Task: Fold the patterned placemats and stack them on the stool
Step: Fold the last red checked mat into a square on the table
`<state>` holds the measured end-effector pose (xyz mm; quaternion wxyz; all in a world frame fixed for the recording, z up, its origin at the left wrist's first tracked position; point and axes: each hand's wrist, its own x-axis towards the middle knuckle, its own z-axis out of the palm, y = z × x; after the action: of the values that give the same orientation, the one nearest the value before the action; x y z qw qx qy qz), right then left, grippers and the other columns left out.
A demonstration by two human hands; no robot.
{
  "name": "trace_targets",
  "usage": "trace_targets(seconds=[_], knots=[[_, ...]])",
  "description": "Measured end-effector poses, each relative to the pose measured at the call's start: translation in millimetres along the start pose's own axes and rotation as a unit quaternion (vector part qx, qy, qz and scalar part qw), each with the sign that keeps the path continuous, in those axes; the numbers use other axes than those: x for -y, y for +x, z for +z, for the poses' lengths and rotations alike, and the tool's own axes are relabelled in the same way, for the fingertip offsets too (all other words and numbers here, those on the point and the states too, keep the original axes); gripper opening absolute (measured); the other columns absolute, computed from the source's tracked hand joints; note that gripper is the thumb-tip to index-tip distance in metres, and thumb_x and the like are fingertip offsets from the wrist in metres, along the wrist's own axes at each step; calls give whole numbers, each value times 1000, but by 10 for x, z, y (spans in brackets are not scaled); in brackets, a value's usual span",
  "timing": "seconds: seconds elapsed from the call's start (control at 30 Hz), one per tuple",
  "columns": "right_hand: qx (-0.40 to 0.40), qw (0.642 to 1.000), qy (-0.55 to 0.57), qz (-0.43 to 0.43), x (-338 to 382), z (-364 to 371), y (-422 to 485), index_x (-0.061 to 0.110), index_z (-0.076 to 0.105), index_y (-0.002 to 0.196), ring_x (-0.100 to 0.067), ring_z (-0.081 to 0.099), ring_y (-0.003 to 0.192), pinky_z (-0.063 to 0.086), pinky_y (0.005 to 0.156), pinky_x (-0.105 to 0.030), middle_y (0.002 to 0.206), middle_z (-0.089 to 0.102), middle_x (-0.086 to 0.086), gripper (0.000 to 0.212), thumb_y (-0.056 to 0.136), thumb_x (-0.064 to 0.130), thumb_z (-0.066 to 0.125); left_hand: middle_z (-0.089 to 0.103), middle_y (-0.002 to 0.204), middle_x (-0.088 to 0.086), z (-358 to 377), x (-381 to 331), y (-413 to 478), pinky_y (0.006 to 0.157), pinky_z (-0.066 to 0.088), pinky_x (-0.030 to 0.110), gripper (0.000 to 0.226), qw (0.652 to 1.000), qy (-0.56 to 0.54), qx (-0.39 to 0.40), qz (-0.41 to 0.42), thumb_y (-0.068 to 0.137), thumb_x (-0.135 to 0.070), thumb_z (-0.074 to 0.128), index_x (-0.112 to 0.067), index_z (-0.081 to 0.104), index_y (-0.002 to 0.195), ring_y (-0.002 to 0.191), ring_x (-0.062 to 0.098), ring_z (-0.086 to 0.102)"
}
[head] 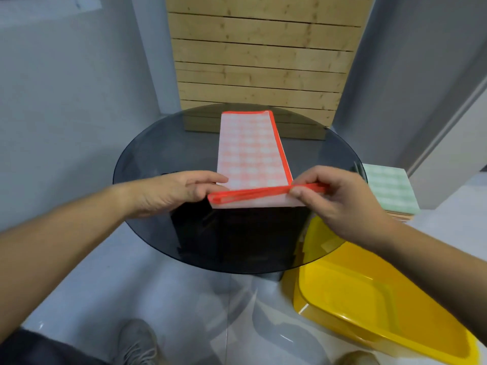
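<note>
The red-and-white checked cloth placemat with an orange border [250, 151] lies as a long narrow strip on the round dark smoked-glass table [147, 159]. Its far end points toward the wall and its near end is lifted a little off the glass. Several orange edges show one over another at this near end, so I judge it is already folded lengthwise and that the fold from short end to short end is beginning. The left hand [179, 193] pinches the near left corner between thumb and fingers, and the right hand [340, 204] pinches the near right corner in the same way. Holding both corners probably keeps the layers together and the edge straight. To the right, beyond the table rim, a folded green-and-white checked placemat [390, 188] rests on the pale wooden stool [399, 216], likely the place for this one too. A yellow plastic tub [369, 299] stands on the floor under the right forearm, and a wooden slatted panel [263, 61] stands behind the table.
</note>
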<state>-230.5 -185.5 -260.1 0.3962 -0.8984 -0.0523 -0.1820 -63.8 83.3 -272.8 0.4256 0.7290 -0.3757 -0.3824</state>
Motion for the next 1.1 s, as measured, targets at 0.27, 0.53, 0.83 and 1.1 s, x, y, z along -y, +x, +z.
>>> trace_targets(seconds=[0.27, 0.53, 0.83, 1.1], knots=[[-103, 991, 65, 49, -9, -24, 705, 19, 71, 86, 2, 55, 68, 44, 60, -13, 76, 66, 10, 12, 87, 30, 73, 68, 116, -26, 124, 24, 313, 98, 46, 17, 29, 962, 183, -204, 3, 93, -34, 68, -37, 67, 122, 104, -14, 60], [-38, 971, 105, 212, -418, 180, 661, 16, 45, 136, -11, 71, 81, 55, 86, -41, 81, 73, -1, 62, 85, 38, 73, 42, 61, -1, 74, 25, 461, 59, 42, 33, 29, 942, 140, -304, -24, 98, -34, 62, -28, 57, 70, 60, 17, 47], [-24, 975, -56, 215, -479, 355, 431, 31, 32, 138, -10, 65, 71, 55, 66, -27, 79, 65, 4, 60, 90, 24, 68, 67, 65, -8, 93, 50, 555, 54, 44, 24, 27, 947, 105, -292, -86, 87, -36, 76, -14, 69, 102, 50, 5, 56], [23, 953, -210, 217, -435, 518, 398, 31, 56, 104, -15, 57, 90, 49, 90, -38, 107, 58, 6, 28, 88, 53, 60, 60, 124, 0, 296, 49, 551, 91, 53, 36, 65, 926, 212, -302, -80, 93, -42, 64, -28, 32, 148, 101, 16, 62]])
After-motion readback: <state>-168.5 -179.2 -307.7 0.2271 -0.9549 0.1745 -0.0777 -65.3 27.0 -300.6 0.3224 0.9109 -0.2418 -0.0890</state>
